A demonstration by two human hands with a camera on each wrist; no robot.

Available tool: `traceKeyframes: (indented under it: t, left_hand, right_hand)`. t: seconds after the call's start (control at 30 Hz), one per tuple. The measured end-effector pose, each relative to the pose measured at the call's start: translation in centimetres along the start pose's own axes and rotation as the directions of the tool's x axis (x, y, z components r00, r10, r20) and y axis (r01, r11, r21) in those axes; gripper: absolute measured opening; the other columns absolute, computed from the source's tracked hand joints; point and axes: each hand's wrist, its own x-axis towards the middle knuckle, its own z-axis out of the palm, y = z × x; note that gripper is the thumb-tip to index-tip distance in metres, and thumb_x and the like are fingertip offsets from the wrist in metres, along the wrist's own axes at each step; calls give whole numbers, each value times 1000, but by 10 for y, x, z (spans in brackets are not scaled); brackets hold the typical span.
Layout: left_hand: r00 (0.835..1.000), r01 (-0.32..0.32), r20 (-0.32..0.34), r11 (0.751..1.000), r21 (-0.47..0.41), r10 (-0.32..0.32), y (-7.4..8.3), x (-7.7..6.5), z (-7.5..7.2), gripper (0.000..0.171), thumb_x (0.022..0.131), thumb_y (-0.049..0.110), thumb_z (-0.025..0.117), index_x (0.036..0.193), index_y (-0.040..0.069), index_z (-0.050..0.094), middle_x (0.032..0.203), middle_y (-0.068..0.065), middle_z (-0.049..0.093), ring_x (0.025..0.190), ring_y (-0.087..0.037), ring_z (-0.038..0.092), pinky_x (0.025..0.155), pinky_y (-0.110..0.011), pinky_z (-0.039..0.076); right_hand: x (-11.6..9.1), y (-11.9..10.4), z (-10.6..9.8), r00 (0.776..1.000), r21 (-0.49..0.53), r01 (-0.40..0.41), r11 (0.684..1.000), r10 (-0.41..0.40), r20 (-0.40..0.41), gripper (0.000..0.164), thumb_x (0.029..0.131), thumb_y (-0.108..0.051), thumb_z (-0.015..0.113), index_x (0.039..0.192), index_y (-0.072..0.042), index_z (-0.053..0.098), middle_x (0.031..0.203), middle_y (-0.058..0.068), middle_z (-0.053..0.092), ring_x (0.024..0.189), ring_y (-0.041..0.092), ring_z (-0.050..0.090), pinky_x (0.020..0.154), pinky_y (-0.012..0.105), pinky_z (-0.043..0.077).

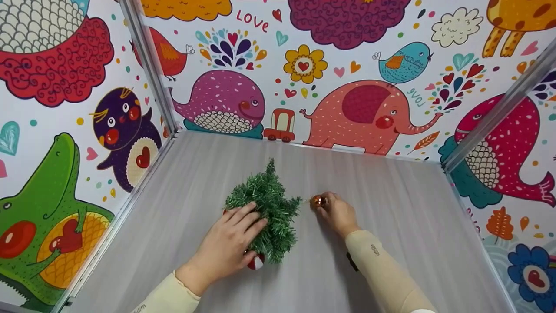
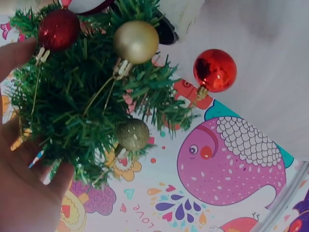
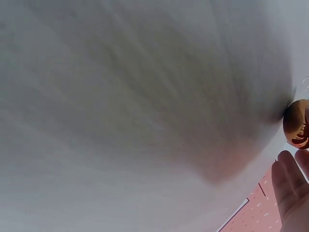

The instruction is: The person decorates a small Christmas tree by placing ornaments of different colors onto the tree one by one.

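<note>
A small green artificial Christmas tree (image 1: 271, 213) is in the middle of the table. My left hand (image 1: 232, 234) holds its left side, thumb and fingers spread around the branches; some fingertips are hidden in the green. Baubles hang on it in the left wrist view: a dark red one (image 2: 59, 30), a matte gold one (image 2: 136, 42), a glittery gold one (image 2: 133, 134) and a shiny red one (image 2: 215, 70). A red-and-white bauble (image 1: 256, 261) shows near my left thumb. Right of the tree, my right hand (image 1: 341, 214) pinches a shiny copper bauble (image 1: 318, 201), whose thin loop points toward a branch tip.
The grey wood-grain table (image 1: 391, 200) is enclosed by panels with cartoon animals. Metal rails (image 1: 150, 65) run along the left and right corners. A small white strip (image 1: 348, 149) sits at the table's back edge.
</note>
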Motion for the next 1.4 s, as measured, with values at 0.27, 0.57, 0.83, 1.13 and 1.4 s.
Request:
traceKeyframes:
  t: [0.27, 0.57, 0.83, 1.13, 1.4]
  left_hand:
    - [999, -7, 37, 999, -34, 8, -8, -2, -6, 76, 67, 35, 89, 133, 10, 62, 132, -11, 60, 136, -32, 43, 109, -48, 36]
    - [999, -29, 21, 998, -64, 30, -13, -4, -9, 79, 61, 25, 91, 132, 10, 62, 131, -10, 61, 136, -30, 43, 109, -47, 37]
    - [999, -25, 25, 997, -72, 27, -14, -6, -8, 81, 61, 29, 93, 133, 11, 62, 132, -9, 60, 137, -30, 42, 110, -47, 36]
    - [1000, -19, 16, 995, -98, 21, -13, -5, -8, 80, 61, 28, 93, 133, 11, 62, 132, -9, 60, 138, -30, 42, 109, -48, 38]
    - [1000, -19, 19, 996, -91, 21, -14, -6, -8, 80, 62, 29, 93, 133, 11, 62, 132, -9, 60, 138, -30, 42, 109, -48, 37]
  right_hand:
    - [0, -1, 2, 999, -13, 26, 1000, -26, -35, 38, 86, -20, 80, 118, -11, 62, 102, 10, 69, 86, 29, 68, 73, 47, 55]
    - [1, -1, 2, 1000, -20, 23, 1000, -23, -5, 42, 85, -17, 79, 124, -15, 63, 116, 10, 67, 93, 31, 68, 76, 48, 56]
    - [0, 1, 2, 999, -5, 35, 999, -34, 6, 39, 86, -16, 79, 122, -14, 63, 117, 9, 66, 93, 30, 68, 76, 47, 56]
    - [-1, -1, 0, 998, 41, 65, 997, -65, -12, 39, 85, -10, 78, 120, -8, 61, 110, 13, 67, 95, 32, 68, 79, 47, 55]
    - [-2, -2, -1, 1000, 68, 21, 997, -21, -7, 40, 85, -12, 79, 120, -9, 61, 111, 11, 66, 95, 30, 67, 80, 46, 55]
